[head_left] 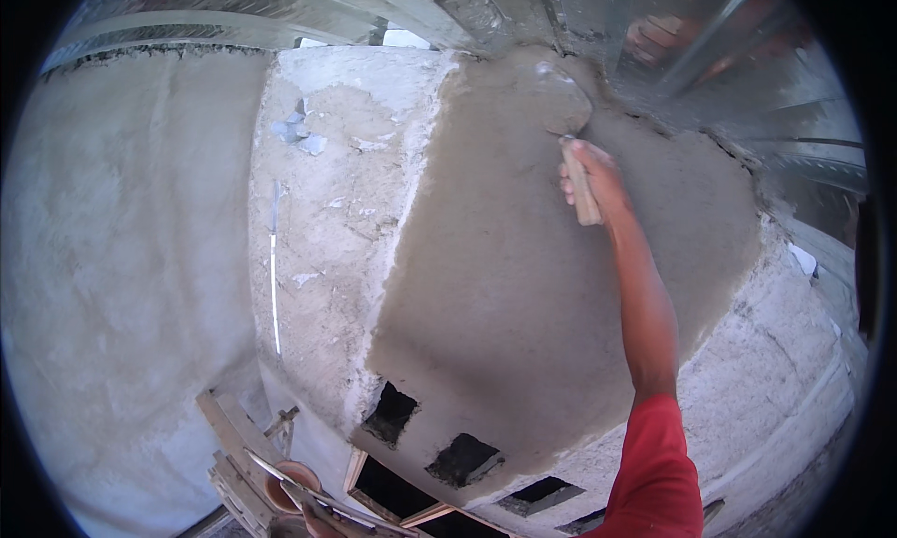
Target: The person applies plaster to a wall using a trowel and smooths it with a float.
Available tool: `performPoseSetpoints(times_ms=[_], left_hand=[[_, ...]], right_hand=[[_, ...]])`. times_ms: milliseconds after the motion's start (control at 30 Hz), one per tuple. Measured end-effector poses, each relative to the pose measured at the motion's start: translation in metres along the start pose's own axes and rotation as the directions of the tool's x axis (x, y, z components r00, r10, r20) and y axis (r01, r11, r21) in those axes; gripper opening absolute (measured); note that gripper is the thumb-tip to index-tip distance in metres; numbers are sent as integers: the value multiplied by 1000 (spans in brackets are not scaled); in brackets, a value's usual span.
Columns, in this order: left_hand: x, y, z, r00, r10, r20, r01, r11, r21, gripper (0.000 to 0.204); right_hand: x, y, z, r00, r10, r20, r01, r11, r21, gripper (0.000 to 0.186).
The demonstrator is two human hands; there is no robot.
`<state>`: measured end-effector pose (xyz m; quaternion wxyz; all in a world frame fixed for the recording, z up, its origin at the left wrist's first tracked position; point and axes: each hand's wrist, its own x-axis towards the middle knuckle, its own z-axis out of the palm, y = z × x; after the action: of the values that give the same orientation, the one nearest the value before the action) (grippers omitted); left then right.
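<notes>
My right hand (595, 177) is closed around the wooden handle of a trowel (563, 99), arm stretched up and forward. The trowel's blade lies against a wide patch of smooth grey-brown plaster (523, 258) on the wall, near its upper edge. At the lower edge, a small part of my left hand (322, 527) shows against a thin flat board (301, 490), seen almost edge-on. Most of that hand's fingers are cut off by the frame. Just behind the board is a round brownish bucket (291, 480).
Wooden planks (234, 435) stand at the lower left. Dark square openings (464, 459) and a wooden frame (355, 470) lie below the plaster. Rough whitish wall (341, 192) borders it, with a smooth grey wall (131, 230) farther left. Metal sheets and beams (710, 43) run overhead.
</notes>
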<state>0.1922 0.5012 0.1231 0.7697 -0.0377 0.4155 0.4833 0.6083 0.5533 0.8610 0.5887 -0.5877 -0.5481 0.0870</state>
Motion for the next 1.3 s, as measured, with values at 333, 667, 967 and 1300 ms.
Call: performPoseSetpoints(times_ms=[333,667,967,1300], left_hand=[[-13,13,-8,999,22,33,-20,998,-62,43],[2,26,0,990,110,83,-104,992,-71,42],[-15,15,123,680,638,360,-724,509,466,50],[-147,74,524,80,420,904,-996,10,83,54]], right_hand=[[-59,17,-4,982,-90,-164,118,979,167,44],[-157,66,38,995,67,-74,-55,986,158,44],[-217,80,34,985,170,30,-172,977,125,44],[-342,92,-57,957,204,-207,-217,975,-39,46]])
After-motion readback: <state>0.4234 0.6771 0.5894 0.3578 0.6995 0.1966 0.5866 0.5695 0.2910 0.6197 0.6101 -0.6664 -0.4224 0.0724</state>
